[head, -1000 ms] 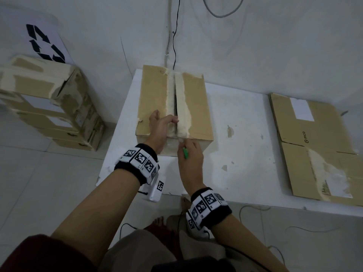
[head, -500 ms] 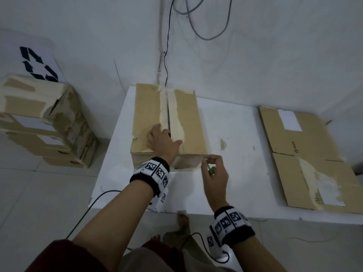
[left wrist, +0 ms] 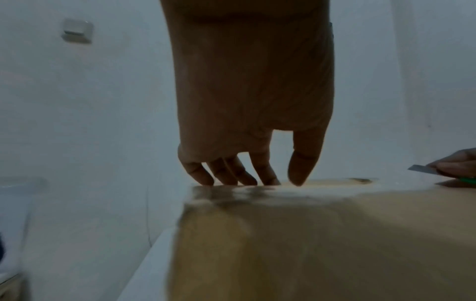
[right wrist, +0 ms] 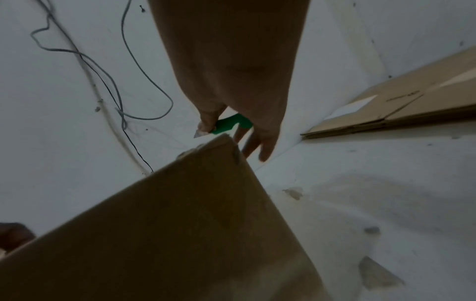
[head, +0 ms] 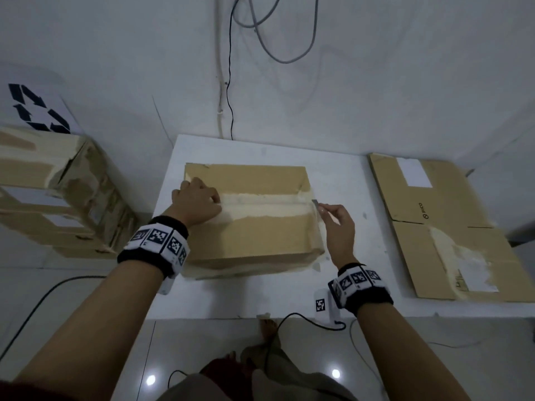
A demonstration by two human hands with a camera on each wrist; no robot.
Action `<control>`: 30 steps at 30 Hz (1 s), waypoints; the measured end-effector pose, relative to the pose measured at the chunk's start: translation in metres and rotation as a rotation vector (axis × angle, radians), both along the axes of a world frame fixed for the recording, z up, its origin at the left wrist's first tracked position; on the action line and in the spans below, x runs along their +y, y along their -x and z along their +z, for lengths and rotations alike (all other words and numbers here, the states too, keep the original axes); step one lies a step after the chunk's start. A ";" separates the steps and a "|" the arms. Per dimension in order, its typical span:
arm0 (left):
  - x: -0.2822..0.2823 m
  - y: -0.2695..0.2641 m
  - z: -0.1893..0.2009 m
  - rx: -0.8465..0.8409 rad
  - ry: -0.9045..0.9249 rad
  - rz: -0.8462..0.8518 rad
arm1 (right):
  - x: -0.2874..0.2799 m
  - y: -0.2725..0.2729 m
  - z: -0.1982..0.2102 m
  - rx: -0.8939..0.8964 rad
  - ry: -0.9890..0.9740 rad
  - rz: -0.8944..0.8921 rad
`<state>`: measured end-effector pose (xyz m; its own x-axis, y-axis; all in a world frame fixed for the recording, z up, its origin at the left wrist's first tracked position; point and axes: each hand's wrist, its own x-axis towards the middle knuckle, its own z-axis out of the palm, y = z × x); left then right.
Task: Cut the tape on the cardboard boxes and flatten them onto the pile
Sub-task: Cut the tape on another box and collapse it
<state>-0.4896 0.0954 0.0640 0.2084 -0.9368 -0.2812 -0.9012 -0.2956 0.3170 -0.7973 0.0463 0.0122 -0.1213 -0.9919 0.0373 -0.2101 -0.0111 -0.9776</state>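
1. The cardboard box (head: 254,218) sits at the centre of the head view on the white table (head: 356,279), its long side running left to right across the frame.
2. A pale strip of tape (head: 269,205) runs along the middle of the box top, from the left end to the right end.
3. The left hand (head: 197,202) rests on the left end of the box top. In the left wrist view its fingertips (left wrist: 268,179) press down on the taped seam, fingers slightly spread and bent downward, holding nothing.
4. The right hand (head: 337,224) is at the right end of the box, right of centre in the head view. Its thumb and forefinger pinch a small cutter (right wrist: 224,125) with a green body; the other fingers hang loosely below it.
5. The cutter's grey blade (head: 315,202) points left, toward the right end of the tape strip. Whether it touches the tape cannot be told.
6. The pile of flattened cardboard (head: 451,227) lies on the table at the right of the frame, well apart from the box.
7. A stack of taped boxes (head: 55,192) stands on the floor at the left of the frame, below a recycling sign (head: 36,110) on the wall.
8. Cables (head: 278,39) hang on the wall at the top centre of the frame.
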 end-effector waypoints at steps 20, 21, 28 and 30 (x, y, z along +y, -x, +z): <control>-0.021 0.136 -0.026 0.112 0.114 -0.167 | -0.026 0.006 0.031 0.605 0.069 0.285; -0.022 0.136 -0.026 0.115 0.109 -0.163 | -0.033 0.001 0.039 0.719 0.060 0.341; -0.022 0.137 -0.028 0.161 0.131 -0.130 | -0.060 -0.024 0.064 1.183 0.176 0.611; -0.022 0.137 -0.029 0.168 0.131 -0.127 | -0.062 -0.024 0.065 1.201 0.176 0.641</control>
<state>-0.6264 0.0734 0.0353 0.0471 -0.9832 -0.1763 -0.8598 -0.1298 0.4939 -0.7734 -0.0153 0.0770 0.5483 -0.8328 -0.0770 -0.8297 -0.5300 -0.1751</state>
